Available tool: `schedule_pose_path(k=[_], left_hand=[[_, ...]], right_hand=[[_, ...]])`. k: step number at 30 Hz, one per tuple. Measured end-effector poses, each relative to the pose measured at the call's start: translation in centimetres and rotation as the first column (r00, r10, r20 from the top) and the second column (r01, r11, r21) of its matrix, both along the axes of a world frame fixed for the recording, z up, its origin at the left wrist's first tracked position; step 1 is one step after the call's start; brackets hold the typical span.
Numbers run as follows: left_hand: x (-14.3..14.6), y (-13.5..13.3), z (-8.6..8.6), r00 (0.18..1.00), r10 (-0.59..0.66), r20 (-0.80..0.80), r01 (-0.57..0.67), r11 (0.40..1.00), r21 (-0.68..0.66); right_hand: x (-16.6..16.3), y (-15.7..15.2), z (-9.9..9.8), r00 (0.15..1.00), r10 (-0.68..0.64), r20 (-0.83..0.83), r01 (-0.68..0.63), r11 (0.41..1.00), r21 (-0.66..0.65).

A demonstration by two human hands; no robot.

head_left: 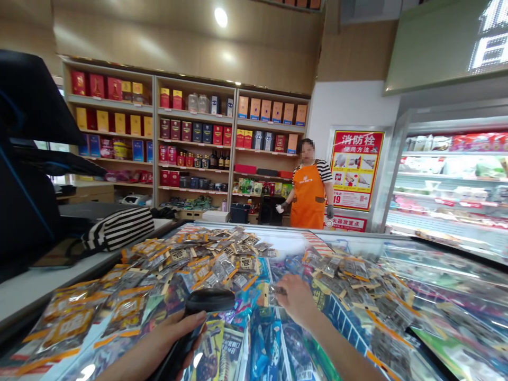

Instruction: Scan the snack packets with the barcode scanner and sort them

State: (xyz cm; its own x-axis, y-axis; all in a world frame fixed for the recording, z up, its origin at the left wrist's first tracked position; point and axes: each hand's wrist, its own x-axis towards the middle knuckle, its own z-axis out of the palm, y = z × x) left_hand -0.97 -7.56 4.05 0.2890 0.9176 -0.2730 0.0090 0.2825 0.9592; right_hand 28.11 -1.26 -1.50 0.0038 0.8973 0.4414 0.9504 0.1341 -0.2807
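Observation:
My left hand (180, 333) is wrapped round the handle of a black handheld barcode scanner (210, 299), its head turned to the right. To the right of it, my right hand (297, 297) pinches a small clear snack packet (265, 294) with a tan label, held over the glass top. Many similar packets with orange edges lie in a loose pile (222, 259) beyond the scanner. Larger orange-edged packets (71, 323) spread to the left. Another heap of packets (357, 272) lies right of my right hand.
Beneath the glass of the chest freezer (278, 241) are packaged goods and a wire basket (349, 323). A black monitor (32, 148) and a striped pouch (119, 227) stand at left. Behind, a person in an orange apron (308, 196) stands near shelves of boxes (194, 132).

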Motion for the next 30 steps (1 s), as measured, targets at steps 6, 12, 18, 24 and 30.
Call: schedule_pose_path(k=[6,12,18,24,30], left_hand=[[-0.1,-0.6,0.8,0.997,0.071,-0.035,-0.072,0.996,-0.052],[0.1,-0.4,0.5,0.997,0.073,0.002,-0.073,0.997,-0.029],[0.3,-0.6,0.3,1.0,0.007,0.005,-0.007,1.0,0.015],[0.6,-0.7,0.3,1.0,-0.013,-0.027,0.012,0.999,-0.034],[2.2,-0.9,0.1,0.987,-0.159,0.009,0.159,0.987,-0.02]], right_hand=[[1.2,-0.2,-1.1,0.995,-0.102,0.021,0.103,0.993,-0.056],[2.2,0.3,-1.9,0.937,-0.347,0.028,0.348,0.931,-0.112],[2.3,1.6,-0.8,0.838,-0.146,-0.526,0.138,0.989,-0.053],[2.1,1.6,1.4,0.77,-0.025,-0.638,0.18,0.967,0.179],[2.7,1.9,1.1,0.534,0.112,-0.838,0.066,0.983,0.174]])
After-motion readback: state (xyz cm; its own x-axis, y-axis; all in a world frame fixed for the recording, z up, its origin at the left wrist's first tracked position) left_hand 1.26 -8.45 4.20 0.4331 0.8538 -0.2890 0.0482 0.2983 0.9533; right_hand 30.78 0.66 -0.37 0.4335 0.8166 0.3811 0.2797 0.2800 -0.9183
